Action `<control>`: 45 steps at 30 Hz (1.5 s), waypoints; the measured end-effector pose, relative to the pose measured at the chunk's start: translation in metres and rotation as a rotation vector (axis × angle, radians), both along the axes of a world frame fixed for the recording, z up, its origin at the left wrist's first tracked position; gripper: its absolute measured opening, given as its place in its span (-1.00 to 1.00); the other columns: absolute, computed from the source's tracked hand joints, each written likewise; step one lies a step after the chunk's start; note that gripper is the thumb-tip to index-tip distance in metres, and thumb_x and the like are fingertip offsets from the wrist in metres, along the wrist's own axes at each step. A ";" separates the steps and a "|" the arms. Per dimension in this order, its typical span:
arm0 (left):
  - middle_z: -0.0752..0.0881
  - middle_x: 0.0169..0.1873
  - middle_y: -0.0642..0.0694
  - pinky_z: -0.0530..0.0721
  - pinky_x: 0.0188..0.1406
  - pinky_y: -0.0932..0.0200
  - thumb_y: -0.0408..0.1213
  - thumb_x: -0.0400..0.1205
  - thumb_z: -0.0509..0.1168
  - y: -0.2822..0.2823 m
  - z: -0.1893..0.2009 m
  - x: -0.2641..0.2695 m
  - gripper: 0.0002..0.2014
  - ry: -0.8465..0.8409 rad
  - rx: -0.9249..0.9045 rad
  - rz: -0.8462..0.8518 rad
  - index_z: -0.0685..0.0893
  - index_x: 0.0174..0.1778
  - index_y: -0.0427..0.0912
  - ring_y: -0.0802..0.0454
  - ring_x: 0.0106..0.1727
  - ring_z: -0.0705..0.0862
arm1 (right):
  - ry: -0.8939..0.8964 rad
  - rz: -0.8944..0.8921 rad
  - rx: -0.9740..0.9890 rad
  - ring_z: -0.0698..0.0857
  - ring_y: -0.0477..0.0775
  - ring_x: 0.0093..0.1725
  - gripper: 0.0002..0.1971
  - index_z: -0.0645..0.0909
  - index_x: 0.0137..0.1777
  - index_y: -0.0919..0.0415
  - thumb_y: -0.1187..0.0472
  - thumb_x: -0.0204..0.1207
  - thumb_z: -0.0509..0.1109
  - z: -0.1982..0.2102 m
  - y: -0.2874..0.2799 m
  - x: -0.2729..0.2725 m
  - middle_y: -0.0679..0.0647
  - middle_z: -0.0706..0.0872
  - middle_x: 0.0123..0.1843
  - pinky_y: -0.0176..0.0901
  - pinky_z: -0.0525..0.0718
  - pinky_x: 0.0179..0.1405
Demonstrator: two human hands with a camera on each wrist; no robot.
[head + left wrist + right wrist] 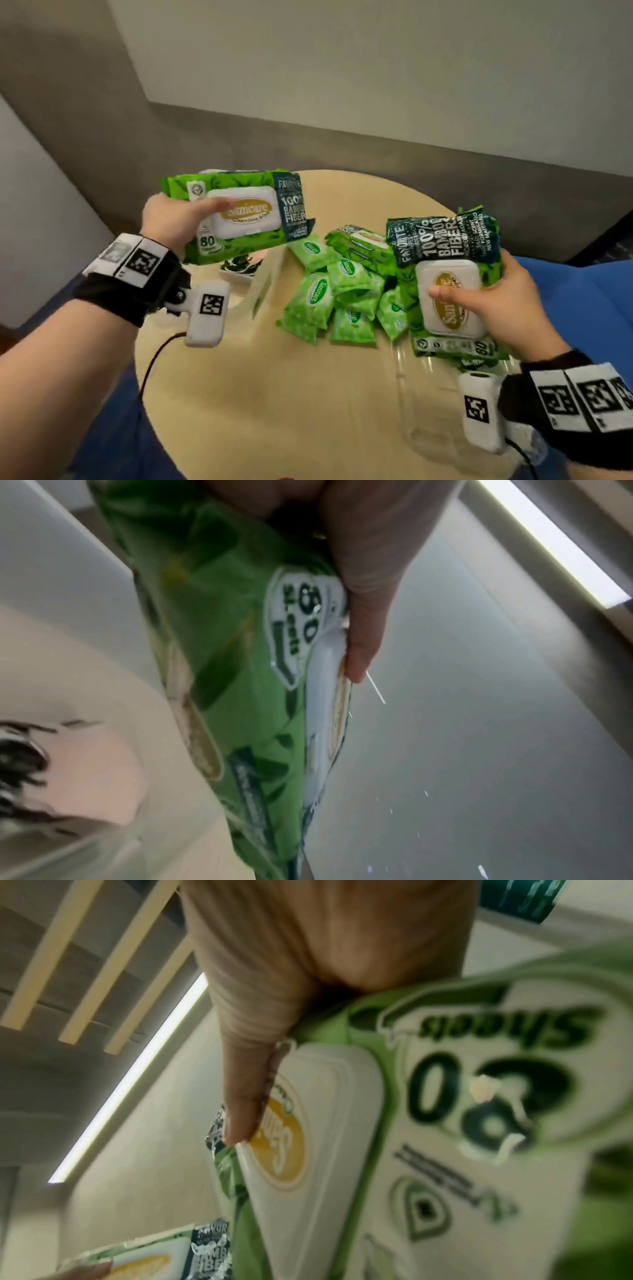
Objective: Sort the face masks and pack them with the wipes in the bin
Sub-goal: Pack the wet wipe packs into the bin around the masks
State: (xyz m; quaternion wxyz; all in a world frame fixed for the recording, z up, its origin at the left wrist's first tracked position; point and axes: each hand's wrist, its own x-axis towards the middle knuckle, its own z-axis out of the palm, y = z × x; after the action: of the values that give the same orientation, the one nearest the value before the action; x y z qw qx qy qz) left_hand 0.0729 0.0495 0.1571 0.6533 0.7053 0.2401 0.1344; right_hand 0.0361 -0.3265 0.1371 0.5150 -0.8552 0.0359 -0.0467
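Two wipe packs held over a round table

The left hand (171, 219) holds one large wipe pack (236, 216) above the table's (274, 394) far left; the right hand (496, 301) holds another pack (452, 284) at the right. Between them small wipe packets (329, 294) lie heaped on the tabletop.

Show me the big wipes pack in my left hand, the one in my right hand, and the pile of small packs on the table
Left-hand wipes pack (239, 214): head view, on its white flip lid.
Right-hand wipes pack (445, 240): head view, on its dark printed panel.
Pile of small packs (317, 294): head view, on one pack's oval logo.

Green leaf-patterned wipes packs (239, 212)
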 end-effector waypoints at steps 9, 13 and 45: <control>0.77 -0.53 -0.08 0.77 -0.48 -0.03 -0.29 0.28 0.62 0.119 -0.025 -0.002 -0.74 0.069 -0.305 0.243 0.67 -0.26 -0.20 0.04 -0.36 0.80 | -0.092 0.207 0.347 0.80 0.07 -0.08 -0.24 0.55 0.24 0.39 0.23 -0.06 0.62 0.054 0.124 0.037 0.17 0.78 0.00 -0.10 0.76 -0.22; 0.80 -0.12 -0.29 0.76 -0.19 -0.23 -0.22 0.18 0.65 0.149 -0.043 0.010 -0.51 0.137 -0.404 0.137 0.71 -0.02 -0.30 -0.14 -0.15 0.81 | -0.046 0.323 0.386 0.80 0.10 -0.07 -0.24 0.51 0.28 0.41 0.29 0.00 0.62 0.071 0.203 0.062 0.21 0.77 0.03 -0.06 0.75 -0.21; 0.70 0.18 -0.34 0.69 0.08 -0.29 -0.29 0.33 0.43 0.202 -0.079 0.077 -0.42 0.178 -0.797 -0.413 0.60 0.32 -0.32 -0.25 0.19 0.71 | 0.386 1.479 -1.728 0.51 0.20 0.36 -0.51 0.28 0.49 0.43 0.21 0.64 0.23 -0.097 0.421 0.105 0.25 0.46 0.43 -0.32 0.41 -0.15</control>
State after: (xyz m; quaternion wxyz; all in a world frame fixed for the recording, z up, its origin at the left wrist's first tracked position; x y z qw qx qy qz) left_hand 0.1497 0.2519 0.0777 0.8636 0.4408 0.1828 -0.1627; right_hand 0.1408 0.0947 0.0401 -0.3550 -0.7272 -0.4400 0.3892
